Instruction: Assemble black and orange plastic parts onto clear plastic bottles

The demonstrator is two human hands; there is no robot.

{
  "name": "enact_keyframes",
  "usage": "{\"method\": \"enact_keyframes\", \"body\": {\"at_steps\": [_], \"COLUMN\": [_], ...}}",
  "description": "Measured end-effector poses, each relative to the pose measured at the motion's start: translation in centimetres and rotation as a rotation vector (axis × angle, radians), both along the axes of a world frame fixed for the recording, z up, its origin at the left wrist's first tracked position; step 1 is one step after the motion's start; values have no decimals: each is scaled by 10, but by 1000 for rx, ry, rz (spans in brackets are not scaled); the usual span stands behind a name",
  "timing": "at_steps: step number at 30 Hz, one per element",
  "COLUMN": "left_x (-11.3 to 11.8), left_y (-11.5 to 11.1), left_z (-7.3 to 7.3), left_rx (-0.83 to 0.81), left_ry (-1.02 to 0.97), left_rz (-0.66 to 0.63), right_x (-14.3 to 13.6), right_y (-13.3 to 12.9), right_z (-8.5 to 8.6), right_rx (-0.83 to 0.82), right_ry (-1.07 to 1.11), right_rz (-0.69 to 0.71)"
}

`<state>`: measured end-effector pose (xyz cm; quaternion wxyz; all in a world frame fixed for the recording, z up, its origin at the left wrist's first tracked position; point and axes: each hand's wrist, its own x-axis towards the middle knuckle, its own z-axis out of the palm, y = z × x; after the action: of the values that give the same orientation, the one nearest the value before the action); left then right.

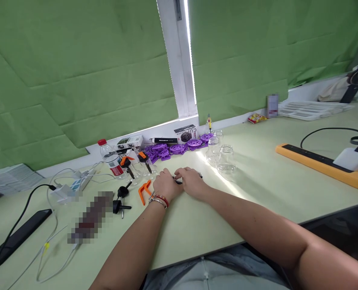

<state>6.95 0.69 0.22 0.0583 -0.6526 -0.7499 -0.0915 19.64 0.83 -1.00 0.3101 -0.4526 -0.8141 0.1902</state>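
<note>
Close together over the middle of the table, my left hand (166, 187) and my right hand (192, 183) both have their fingers curled around a small black piece (178, 181). Most of it is hidden by the fingers, so its kind does not show. Just left of my left hand lies an orange V-shaped plastic part (144, 192). Further left are black knob-like parts with metal rods (122, 206). Behind my left hand, orange-and-black clamps (144, 158) stand in clear glass jars. Another open glass jar (226, 160) stands beyond my right hand.
Purple plastic parts (178, 149) line the table's back, near a cup holder box (186, 133) and a red-capped bottle (110, 159). Cables and a black phone-like slab (20, 237) lie left. An orange power strip (320, 166) with a white plug (351, 159) lies right.
</note>
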Motion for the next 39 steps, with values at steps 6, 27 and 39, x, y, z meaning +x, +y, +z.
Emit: {"method": "enact_keyframes", "body": {"at_steps": [6,27,39], "left_x": [0,-10,-44], "left_y": [2,-32,-21], "left_z": [-1,17,16], "left_rx": [6,93,-39], "left_ry": [-9,57,19], "left_rz": [-22,-107,17], "right_x": [0,8,59], "right_y": [4,-3,4], "right_z": [-7,-5,27], "right_rx": [-9,-360,-457], "right_ry": [-1,167,-86], "right_rz": [-13,1,-66]}}
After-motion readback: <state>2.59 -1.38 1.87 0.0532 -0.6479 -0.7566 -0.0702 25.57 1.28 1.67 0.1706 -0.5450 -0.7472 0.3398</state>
